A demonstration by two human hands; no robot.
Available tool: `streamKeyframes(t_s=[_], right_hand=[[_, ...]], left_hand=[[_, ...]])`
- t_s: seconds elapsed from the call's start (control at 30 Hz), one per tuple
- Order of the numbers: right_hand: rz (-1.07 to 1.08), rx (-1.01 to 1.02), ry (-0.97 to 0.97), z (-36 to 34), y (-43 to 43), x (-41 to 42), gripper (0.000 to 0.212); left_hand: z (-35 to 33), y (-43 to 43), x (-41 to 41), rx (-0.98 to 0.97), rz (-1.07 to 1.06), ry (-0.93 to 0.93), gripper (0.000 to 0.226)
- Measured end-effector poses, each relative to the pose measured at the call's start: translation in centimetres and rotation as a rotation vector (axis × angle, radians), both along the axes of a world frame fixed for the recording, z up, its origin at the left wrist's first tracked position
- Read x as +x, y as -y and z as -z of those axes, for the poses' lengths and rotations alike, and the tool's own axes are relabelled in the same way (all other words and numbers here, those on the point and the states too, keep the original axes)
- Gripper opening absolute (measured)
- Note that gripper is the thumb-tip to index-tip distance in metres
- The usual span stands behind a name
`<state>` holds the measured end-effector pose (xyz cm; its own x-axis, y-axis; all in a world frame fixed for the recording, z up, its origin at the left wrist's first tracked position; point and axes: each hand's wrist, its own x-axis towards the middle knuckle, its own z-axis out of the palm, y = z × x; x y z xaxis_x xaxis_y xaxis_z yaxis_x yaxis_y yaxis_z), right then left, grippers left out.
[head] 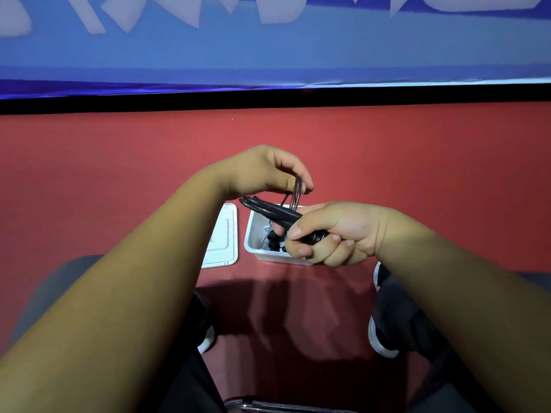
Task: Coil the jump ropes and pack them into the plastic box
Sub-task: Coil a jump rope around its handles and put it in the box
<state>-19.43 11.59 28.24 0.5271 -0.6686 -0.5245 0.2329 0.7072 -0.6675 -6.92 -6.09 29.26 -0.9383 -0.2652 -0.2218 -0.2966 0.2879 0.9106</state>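
A black jump rope (268, 208) is bundled in the air above a white plastic box (255, 234) on the red floor. My right hand (331, 234) is closed around the bundle's thick end, over the box's right side. My left hand (262, 171) is just above and left of it, pinching thin loops of the same rope between its fingertips. Dark rope pieces lie inside the box, partly hidden by my right hand.
The box's white lid (222, 236) lies flat on the floor just left of the box. My knees and black-and-white shoes (384, 338) are below the box. A black strip and blue banner wall (268, 55) bound the floor beyond.
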Motion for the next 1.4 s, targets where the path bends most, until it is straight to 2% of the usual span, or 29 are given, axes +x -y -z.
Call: streamKeyframes(t_s=[0.2,0.37,0.43,0.5,0.57,0.73,0.87,1.0,1.07,1.17,1.23,1.3,1.4], right_hand=[[0.068,0.035,-0.204,0.9,0.4,0.5,0.021],[0.308,0.122,-0.224,3.0,1.5,-0.5,0.008],[0.416,0.140,-0.258,3.7,1.9,-1.0,0.017],[0.491,0.143,-0.282,4.3,2.3,-1.4,0.022],[0.547,0.147,-0.312,4.6,2.5,-1.6,0.017],[0.646,0.067,-0.281,3.9,3.0,-1.6,0.010],[0.718,-0.032,-0.214,2.6,3.2,-1.5,0.018],[0.850,-0.043,-0.150,2.1,3.8,-2.1,0.049],[0.932,-0.028,-0.137,1.8,4.1,-2.6,0.057],[1.003,-0.065,-0.119,-0.1,4.1,-3.2,0.047],[1.011,-0.124,-0.121,-2.1,3.9,-3.4,0.041],[1.016,-0.187,-0.117,-4.4,3.8,-3.5,0.042],[1.017,-0.279,-0.135,-8.6,3.3,-3.7,0.041]], left_hand=[[-1.7,-0.1,-0.2,-0.166,-0.010,-0.034,0.017],[-2.9,0.0,0.2,-0.397,0.008,-0.015,0.021],[-3.1,0.0,0.5,-0.520,0.057,0.011,0.026],[-3.2,-0.1,0.8,-0.651,0.114,0.051,0.032],[-3.0,-0.2,1.0,-0.719,0.134,0.124,0.035],[-1.8,-0.6,0.3,-0.809,0.031,0.388,0.025],[-1.1,-1.2,-0.1,-0.773,-0.101,0.421,0.003],[-0.8,-1.6,-0.6,-0.796,-0.197,0.402,0.031],[-1.1,-1.9,-0.8,-0.586,-0.232,0.330,0.039],[-2.5,-2.0,-0.6,-0.173,-0.311,0.153,0.037],[-3.9,-1.7,-0.2,-0.084,-0.257,0.069,0.026],[-5.4,-1.7,0.1,-0.112,-0.147,0.024,0.012],[-8.3,-2.2,-0.2,-0.244,-0.153,-0.025,0.016]])
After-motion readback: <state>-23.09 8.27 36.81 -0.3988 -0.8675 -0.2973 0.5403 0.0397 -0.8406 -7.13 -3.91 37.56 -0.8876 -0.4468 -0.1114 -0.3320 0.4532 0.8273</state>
